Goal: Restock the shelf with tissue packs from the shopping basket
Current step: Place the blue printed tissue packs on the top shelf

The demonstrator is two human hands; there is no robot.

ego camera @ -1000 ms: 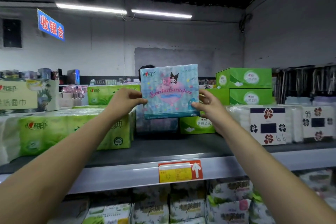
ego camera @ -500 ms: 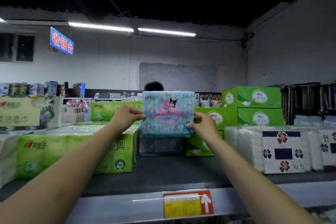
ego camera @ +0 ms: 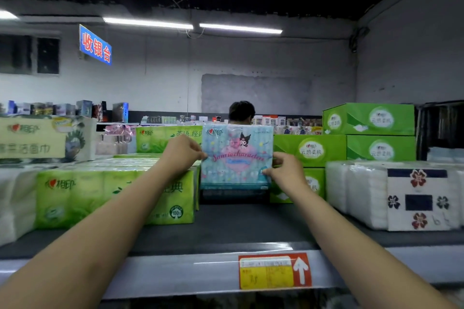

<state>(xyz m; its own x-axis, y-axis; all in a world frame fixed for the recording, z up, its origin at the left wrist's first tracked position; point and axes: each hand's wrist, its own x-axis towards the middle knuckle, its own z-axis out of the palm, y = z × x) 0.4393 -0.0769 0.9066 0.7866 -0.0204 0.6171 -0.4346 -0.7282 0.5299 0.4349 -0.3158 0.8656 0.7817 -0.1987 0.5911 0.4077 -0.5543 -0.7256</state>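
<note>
Whereas a second ago it was held high and nearer the front of the dark grey shelf board (ego camera: 226, 228), the pale blue plastic-wrapped tissue pack with pink cartoon print (ego camera: 237, 158) now stands upright deep in the back row. It has been lowered onto or just above a dark flat pack (ego camera: 234, 194); whether the two touch I cannot tell. The left hand (ego camera: 183, 155) pinches the pack's left edge with curled fingers, and the right hand (ego camera: 286, 173) pinches the right edge a little lower, so nothing is released yet. By my judgement the placing is nearly done: settle it, then let go. The shopping basket is out of view.

The slot is tight. A bright green plastic-wrapped tissue bundle (ego camera: 113, 198) sits just beside the pack's left edge, and green cardboard boxes (ego camera: 310, 150) stand just beside its right, behind the right hand. In front, the board lies bare up to the metal lip with its red and yellow price label (ego camera: 275, 271), so both arms could draw straight back. White soft tissue packs with flower labels (ego camera: 401, 195) stand near the right forearm.
</note>
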